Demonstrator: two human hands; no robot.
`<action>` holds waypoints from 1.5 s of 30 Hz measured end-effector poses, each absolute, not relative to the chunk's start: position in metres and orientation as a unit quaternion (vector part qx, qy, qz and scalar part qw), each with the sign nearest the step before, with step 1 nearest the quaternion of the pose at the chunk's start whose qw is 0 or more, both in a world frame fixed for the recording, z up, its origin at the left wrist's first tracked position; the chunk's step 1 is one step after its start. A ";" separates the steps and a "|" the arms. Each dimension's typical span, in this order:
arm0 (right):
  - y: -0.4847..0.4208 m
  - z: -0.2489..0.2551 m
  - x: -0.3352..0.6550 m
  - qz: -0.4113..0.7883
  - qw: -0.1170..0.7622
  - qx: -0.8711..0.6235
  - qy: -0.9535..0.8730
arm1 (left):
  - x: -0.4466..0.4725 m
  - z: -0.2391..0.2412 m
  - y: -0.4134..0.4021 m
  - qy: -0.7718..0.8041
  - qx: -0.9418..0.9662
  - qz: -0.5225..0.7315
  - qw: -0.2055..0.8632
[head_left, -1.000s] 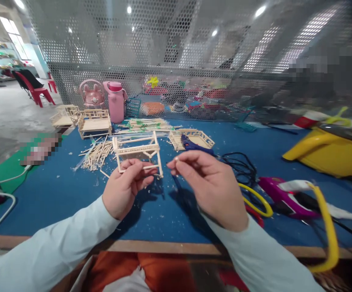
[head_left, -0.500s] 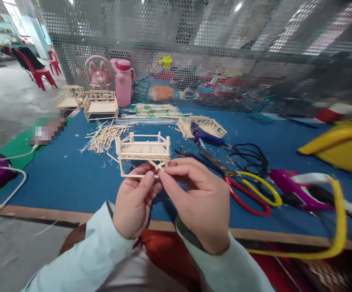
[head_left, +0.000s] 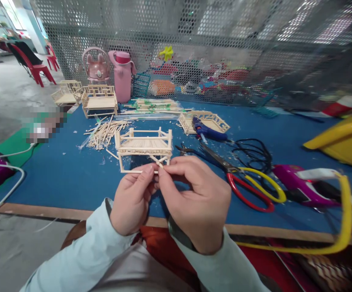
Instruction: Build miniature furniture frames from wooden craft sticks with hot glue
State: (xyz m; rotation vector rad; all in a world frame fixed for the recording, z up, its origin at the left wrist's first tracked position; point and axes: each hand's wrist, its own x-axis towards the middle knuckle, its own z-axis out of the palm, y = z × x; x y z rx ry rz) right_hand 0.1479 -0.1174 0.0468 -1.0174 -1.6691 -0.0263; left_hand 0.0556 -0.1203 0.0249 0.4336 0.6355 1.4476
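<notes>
A small frame of pale wooden sticks (head_left: 144, 146), shaped like miniature furniture with a slatted deck and corner posts, is held up in front of me over the blue tabletop. My left hand (head_left: 135, 198) is closed on its lower crossbar, thumb on top. With thumb and forefinger my right hand (head_left: 198, 198) pinches a short wooden stick (head_left: 161, 165) beneath the deck's right side, where short pieces cross at an angle. The fingers hide the lower right corner of the frame.
Scissors (head_left: 248, 186), a blue glue gun (head_left: 208, 130) and a half-built stick frame (head_left: 190, 117) lie right of my hands. Loose sticks (head_left: 105, 134) are scattered left. Finished stick pieces (head_left: 99, 101) and a pink bottle (head_left: 122, 79) stand along the mesh panel (head_left: 127, 24).
Both hands stay at the frame, and the pinched fingers have shifted only slightly at the crossing sticks. The whole view has moved a little.
</notes>
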 end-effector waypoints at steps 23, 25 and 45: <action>-0.116 0.032 0.145 0.094 0.591 -0.440 -0.670 | 0.033 0.038 -0.111 0.287 0.253 0.574 0.724; -0.116 0.031 0.145 0.140 0.580 -0.442 -0.670 | 0.032 0.037 -0.110 0.292 0.261 0.568 0.724; -0.036 0.067 0.194 -0.025 0.346 -0.363 -0.865 | 0.024 0.059 -0.084 0.329 0.424 0.480 0.694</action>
